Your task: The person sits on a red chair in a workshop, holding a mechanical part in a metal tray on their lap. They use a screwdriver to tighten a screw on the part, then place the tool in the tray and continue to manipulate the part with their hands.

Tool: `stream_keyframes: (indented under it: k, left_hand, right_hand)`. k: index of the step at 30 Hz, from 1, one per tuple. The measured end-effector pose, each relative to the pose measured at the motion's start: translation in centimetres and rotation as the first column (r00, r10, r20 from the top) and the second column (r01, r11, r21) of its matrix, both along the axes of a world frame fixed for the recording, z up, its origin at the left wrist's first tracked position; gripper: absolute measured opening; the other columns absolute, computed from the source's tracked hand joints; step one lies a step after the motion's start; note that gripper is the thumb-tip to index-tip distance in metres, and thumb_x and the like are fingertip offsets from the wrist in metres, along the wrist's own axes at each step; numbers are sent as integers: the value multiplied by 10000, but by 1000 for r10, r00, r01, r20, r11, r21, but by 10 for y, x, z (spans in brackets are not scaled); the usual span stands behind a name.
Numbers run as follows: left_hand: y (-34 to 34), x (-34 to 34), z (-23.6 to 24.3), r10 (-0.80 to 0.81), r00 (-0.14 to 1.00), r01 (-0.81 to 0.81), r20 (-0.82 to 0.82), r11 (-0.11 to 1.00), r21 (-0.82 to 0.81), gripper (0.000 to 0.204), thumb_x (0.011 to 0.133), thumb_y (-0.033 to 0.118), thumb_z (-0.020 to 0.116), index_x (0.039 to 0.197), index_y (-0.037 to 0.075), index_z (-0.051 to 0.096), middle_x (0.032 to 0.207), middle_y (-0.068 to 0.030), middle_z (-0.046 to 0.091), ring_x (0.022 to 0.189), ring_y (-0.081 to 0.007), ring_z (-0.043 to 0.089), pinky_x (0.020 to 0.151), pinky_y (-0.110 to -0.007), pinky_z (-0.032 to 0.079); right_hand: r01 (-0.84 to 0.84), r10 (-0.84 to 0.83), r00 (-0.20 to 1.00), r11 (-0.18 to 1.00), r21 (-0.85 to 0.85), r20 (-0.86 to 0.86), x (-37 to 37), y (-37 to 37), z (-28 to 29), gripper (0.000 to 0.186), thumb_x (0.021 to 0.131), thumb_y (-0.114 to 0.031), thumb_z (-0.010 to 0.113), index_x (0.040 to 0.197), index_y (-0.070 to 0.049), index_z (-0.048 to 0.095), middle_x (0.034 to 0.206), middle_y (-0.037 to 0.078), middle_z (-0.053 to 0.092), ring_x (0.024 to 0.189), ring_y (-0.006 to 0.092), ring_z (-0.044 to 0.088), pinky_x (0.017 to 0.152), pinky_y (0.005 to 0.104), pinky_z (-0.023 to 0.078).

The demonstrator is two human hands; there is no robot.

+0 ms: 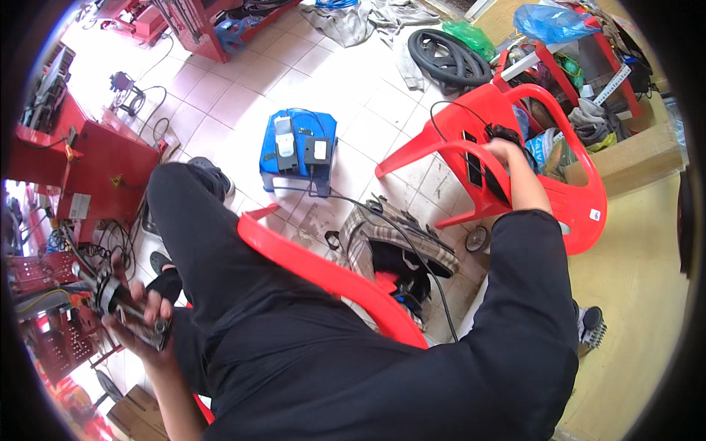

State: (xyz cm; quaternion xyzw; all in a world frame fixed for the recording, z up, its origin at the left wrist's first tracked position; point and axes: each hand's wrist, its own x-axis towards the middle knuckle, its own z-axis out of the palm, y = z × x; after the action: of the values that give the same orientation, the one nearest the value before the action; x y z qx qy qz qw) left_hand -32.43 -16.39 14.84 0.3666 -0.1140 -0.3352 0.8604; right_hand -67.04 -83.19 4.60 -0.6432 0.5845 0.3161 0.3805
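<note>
In my left hand (149, 323), at the left by my leg, is a dark-and-silver metal tool or part (110, 292), with my fingers wrapped round it. My right hand (500, 151) reaches onto a red plastic chair (585, 220), its fingers curled at a small black object (507, 138) that I cannot make out. Just beside it on the seat lies a flat dark device (472, 165), partly behind the red armrest. A thin black cable runs to that chair. I sit on another red chair (323, 287).
A blue stool (298, 184) holds two small electronic devices. A plaid bag (364, 242) lies on the floor. Red machinery (110, 191) and tangled cables are at left; coiled black tubing (448, 70), cloths, bags and a red rack (603, 44) are at upper right, beside a cream wall.
</note>
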Motion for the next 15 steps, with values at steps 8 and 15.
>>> stream_keyframes:
  k: [8,15]
  left_hand:
    - [10,7,4,70,998,-69,-1,989,128,864,869,429,618,1469,129,73,978,-89,532,661,-148,519,646,-360,497]
    - [2,-4,0,81,996,-86,32,975,206,884,851,469,626,1466,124,94,977,-76,533,647,-141,526,645,-356,515]
  right_hand:
    - [-83,80,993,996,-30,-88,-19,3,-41,893,688,-567,684,1268,67,442,1129,294,586,1081,365,585,944,507,433]
    - [-260,199,960,894,-366,-196,-19,-4,-56,923,677,-564,689,1291,65,407,1158,298,568,1104,373,569,951,501,429]
